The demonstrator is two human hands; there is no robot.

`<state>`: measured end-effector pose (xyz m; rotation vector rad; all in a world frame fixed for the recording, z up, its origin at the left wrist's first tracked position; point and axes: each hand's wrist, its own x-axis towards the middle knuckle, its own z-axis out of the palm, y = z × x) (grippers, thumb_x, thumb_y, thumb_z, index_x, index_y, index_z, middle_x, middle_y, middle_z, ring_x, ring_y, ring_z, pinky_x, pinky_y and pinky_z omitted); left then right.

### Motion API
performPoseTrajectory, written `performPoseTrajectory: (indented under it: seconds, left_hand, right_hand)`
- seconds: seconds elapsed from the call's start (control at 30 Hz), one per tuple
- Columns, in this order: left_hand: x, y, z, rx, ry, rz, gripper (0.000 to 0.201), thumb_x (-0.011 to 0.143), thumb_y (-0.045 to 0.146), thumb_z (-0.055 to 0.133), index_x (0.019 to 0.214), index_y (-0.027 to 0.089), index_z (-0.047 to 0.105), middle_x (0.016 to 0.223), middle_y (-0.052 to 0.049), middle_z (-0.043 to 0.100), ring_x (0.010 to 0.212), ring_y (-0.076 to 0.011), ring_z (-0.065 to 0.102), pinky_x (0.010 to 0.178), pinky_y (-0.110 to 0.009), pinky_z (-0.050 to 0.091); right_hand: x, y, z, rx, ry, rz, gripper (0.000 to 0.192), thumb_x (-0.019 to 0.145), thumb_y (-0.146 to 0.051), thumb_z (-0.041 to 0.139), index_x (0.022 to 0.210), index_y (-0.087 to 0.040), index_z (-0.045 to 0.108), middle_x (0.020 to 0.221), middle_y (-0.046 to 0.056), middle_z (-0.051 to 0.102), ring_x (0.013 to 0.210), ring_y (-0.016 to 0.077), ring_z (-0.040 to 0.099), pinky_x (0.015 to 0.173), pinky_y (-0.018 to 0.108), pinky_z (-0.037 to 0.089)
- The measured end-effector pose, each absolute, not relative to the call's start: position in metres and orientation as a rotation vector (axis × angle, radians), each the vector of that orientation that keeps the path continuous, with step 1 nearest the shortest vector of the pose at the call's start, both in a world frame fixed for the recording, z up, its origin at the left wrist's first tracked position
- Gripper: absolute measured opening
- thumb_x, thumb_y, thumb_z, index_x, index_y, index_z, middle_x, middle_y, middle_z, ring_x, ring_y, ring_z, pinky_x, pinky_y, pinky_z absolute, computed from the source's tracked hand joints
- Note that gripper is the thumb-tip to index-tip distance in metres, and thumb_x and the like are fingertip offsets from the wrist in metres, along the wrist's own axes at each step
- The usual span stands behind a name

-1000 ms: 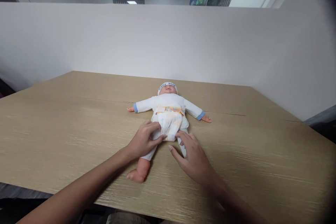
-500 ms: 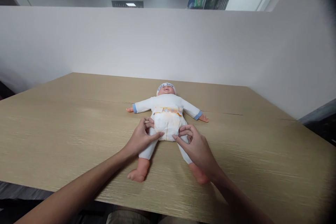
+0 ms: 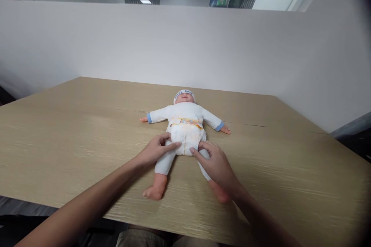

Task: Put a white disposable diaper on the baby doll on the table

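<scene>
Head view, near to far: a person's forearms reach over the wooden table (image 3: 72, 135); the left hand (image 3: 153, 151) pinches the lower edge of the diaper (image 3: 187, 139) at the doll's (image 3: 185, 114) near hip, fingers closed on the padding; the right hand (image 3: 217, 166) grips the opposite edge, covering the far thigh; the doll lies face-up at the table's middle, long axis running away from the camera, feet nearest, capped head toward the white partition (image 3: 185, 42); an uneven tug from either hand could drag the diaper askew or slide the doll.
</scene>
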<state>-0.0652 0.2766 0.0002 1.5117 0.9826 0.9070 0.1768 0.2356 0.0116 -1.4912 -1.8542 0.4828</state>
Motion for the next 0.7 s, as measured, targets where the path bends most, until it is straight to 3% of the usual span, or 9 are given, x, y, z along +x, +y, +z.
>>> performPoseTrajectory:
  seconds: [0.17, 0.3, 0.4, 0.57, 0.7]
  left_hand:
    - [-0.066, 0.283, -0.007, 1.258, 0.850, 0.900, 0.050, 0.084, 0.062, 0.085, 0.108, 0.019, 0.077, 0.105, -0.013, 0.080, 0.099, -0.0304, 0.074, 0.082, -0.040, 0.059]
    - [-0.062, 0.283, -0.012, 1.267, 0.839, 0.986, 0.053, 0.083, 0.062, 0.087, 0.110, 0.018, 0.075, 0.105, -0.012, 0.079, 0.099, -0.0286, 0.073, 0.084, -0.039, 0.058]
    - [-0.064, 0.279, -0.010, 1.270, 0.855, 1.009, 0.055, 0.083, 0.061, 0.088, 0.112, 0.017, 0.072, 0.110, -0.012, 0.078, 0.101, -0.0266, 0.073, 0.087, -0.038, 0.057]
    - [-0.092, 0.268, 0.005, 1.425, 0.914, 0.923, 0.053, 0.093, 0.054, 0.080, 0.130, 0.019, 0.066, 0.126, -0.013, 0.078, 0.112, -0.0260, 0.073, 0.092, -0.037, 0.054]
    - [-0.126, 0.285, 0.012, 1.833, 1.135, 0.919, 0.043, 0.101, 0.048, 0.069, 0.135, 0.022, 0.061, 0.132, -0.011, 0.076, 0.117, -0.0272, 0.069, 0.095, -0.040, 0.052]
  right_hand:
    - [0.177, 0.238, 0.007, -1.463, -1.741, 0.566, 0.027, 0.097, -0.049, 0.067, 0.086, -0.025, 0.073, 0.097, 0.006, 0.074, 0.100, 0.0296, 0.065, 0.094, 0.045, 0.050]
    - [0.178, 0.240, 0.004, -1.489, -1.656, 0.393, 0.028, 0.091, -0.051, 0.075, 0.084, -0.024, 0.077, 0.108, 0.011, 0.068, 0.110, 0.0330, 0.062, 0.103, 0.052, 0.049]
    - [0.182, 0.238, 0.003, -1.474, -1.686, 0.427, 0.029, 0.093, -0.051, 0.070, 0.087, -0.024, 0.079, 0.110, 0.011, 0.066, 0.114, 0.0335, 0.063, 0.106, 0.055, 0.050]
    - [0.203, 0.214, 0.012, -1.430, -1.774, 0.575, 0.034, 0.103, -0.046, 0.055, 0.115, -0.027, 0.081, 0.123, 0.011, 0.069, 0.120, 0.0288, 0.065, 0.103, 0.046, 0.054]
    - [0.238, 0.215, 0.027, -1.469, -1.867, 0.468, 0.034, 0.107, -0.047, 0.054, 0.127, -0.030, 0.075, 0.126, 0.008, 0.075, 0.107, 0.0257, 0.070, 0.093, 0.041, 0.057]
